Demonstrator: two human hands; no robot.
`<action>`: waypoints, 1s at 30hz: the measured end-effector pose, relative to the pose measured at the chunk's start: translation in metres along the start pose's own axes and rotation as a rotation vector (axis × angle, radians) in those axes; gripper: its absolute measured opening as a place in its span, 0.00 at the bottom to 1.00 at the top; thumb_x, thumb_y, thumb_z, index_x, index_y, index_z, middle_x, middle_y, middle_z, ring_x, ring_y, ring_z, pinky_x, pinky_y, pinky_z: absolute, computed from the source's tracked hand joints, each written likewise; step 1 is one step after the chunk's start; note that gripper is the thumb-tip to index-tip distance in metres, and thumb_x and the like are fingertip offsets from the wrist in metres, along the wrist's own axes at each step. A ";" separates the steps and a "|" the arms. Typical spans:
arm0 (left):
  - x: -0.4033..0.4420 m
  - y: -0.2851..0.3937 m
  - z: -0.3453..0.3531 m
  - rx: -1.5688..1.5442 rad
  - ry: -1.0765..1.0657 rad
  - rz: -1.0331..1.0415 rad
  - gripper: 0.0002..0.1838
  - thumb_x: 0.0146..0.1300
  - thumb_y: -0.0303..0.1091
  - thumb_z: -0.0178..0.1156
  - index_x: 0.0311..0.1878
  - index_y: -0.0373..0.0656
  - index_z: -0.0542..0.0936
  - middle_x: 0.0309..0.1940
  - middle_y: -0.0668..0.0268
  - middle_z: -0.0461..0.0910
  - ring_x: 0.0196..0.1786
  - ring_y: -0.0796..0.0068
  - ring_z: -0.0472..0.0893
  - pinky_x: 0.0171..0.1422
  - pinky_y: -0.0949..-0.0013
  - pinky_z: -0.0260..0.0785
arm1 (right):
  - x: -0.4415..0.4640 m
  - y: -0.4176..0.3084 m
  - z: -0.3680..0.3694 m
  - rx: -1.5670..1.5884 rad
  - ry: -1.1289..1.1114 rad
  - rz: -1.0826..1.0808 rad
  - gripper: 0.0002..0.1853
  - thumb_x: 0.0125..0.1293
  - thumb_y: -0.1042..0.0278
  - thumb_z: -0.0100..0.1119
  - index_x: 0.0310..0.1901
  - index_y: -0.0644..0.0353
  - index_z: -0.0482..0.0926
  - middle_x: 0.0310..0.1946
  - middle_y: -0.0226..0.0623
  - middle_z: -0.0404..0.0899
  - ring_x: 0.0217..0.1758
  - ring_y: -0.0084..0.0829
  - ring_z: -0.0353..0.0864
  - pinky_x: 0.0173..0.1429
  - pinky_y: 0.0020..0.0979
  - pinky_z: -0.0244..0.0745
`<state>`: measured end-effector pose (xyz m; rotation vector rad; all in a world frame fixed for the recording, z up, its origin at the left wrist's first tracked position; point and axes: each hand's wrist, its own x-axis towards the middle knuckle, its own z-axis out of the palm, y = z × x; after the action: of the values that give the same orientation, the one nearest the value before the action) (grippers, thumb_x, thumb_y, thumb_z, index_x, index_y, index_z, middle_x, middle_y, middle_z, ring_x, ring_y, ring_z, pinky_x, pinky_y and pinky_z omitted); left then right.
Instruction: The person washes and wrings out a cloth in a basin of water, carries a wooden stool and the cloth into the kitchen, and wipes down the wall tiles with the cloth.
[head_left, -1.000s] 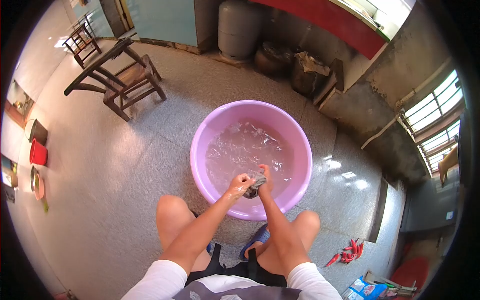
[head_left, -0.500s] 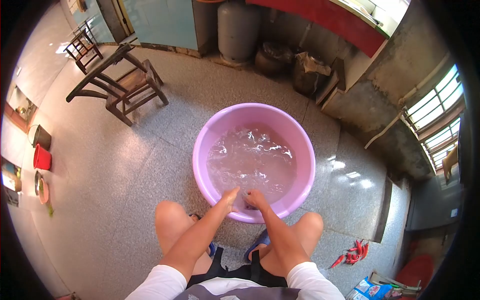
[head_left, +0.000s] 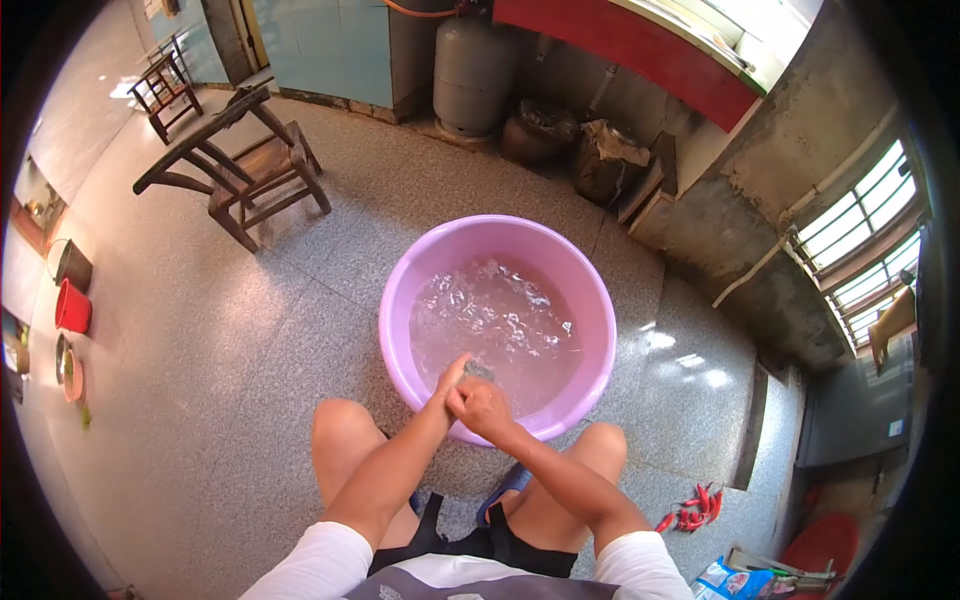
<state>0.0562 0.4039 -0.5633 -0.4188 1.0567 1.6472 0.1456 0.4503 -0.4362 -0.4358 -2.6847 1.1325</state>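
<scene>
In the head view, the person's right hand (head_left: 484, 409) is curled over a small grey cloth (head_left: 478, 371), its knuckles turned up and its fingers seeming to close on the fabric against the left hand (head_left: 450, 380). The left hand's fingers are stretched out beside the cloth; the right covers its palm, so I cannot tell whether it grips anything. The cloth shows just past the hands, low over the near side of the pink basin (head_left: 398, 320), close above or at the surface of the cloudy water (head_left: 520, 345). The likeliest trouble is the cloth slipping free: it is probably wet and slick, and only a bunched piece sits between the hands. If it dropped, the murky water could hide it. Knuckles or wrists could knock the near rim, since both hands work right beside it, and a hard push there might tip or slide the basin. Splashes could reach the floor tiles (head_left: 330, 330) and make them slippery under the blue slippers (head_left: 500, 492), which stand just outside the rim. The red chillies (head_left: 692, 512) lie on the floor to the right, apart from the basin, where only a larger spill would likely wet them.
</scene>
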 end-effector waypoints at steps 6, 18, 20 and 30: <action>-0.045 0.008 0.055 -0.006 0.121 0.202 0.18 0.69 0.45 0.53 0.43 0.37 0.77 0.35 0.61 0.81 0.38 0.66 0.81 0.43 0.60 0.75 | 0.046 0.092 0.006 -0.035 0.300 0.404 0.14 0.59 0.60 0.55 0.24 0.63 0.79 0.23 0.50 0.78 0.28 0.54 0.78 0.36 0.48 0.74; -0.042 0.018 0.005 0.668 0.353 0.227 0.33 0.61 0.40 0.63 0.68 0.43 0.65 0.57 0.55 0.72 0.57 0.63 0.71 0.53 0.62 0.71 | -0.007 0.201 0.047 -0.366 -0.275 0.490 0.08 0.48 0.69 0.65 0.30 0.61 0.81 0.24 0.42 0.81 0.27 0.34 0.79 0.37 0.38 0.75; -0.051 0.012 0.006 0.557 0.375 0.162 0.34 0.61 0.42 0.63 0.68 0.43 0.65 0.58 0.54 0.71 0.60 0.58 0.70 0.56 0.55 0.70 | -0.007 0.191 0.054 -0.288 -0.414 0.474 0.09 0.48 0.70 0.64 0.33 0.61 0.82 0.24 0.40 0.81 0.27 0.33 0.80 0.36 0.37 0.75; -0.066 0.017 0.027 0.029 0.132 -0.243 0.41 0.66 0.70 0.40 0.65 0.43 0.66 0.60 0.52 0.72 0.62 0.49 0.72 0.61 0.33 0.63 | 0.021 0.090 -0.007 0.355 -0.311 0.354 0.20 0.52 0.69 0.60 0.49 0.62 0.81 0.29 0.36 0.84 0.32 0.27 0.83 0.37 0.31 0.77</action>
<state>0.0702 0.3866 -0.4936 -0.6188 1.0795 1.4025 0.1453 0.5218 -0.4951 -0.7428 -2.6287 1.8774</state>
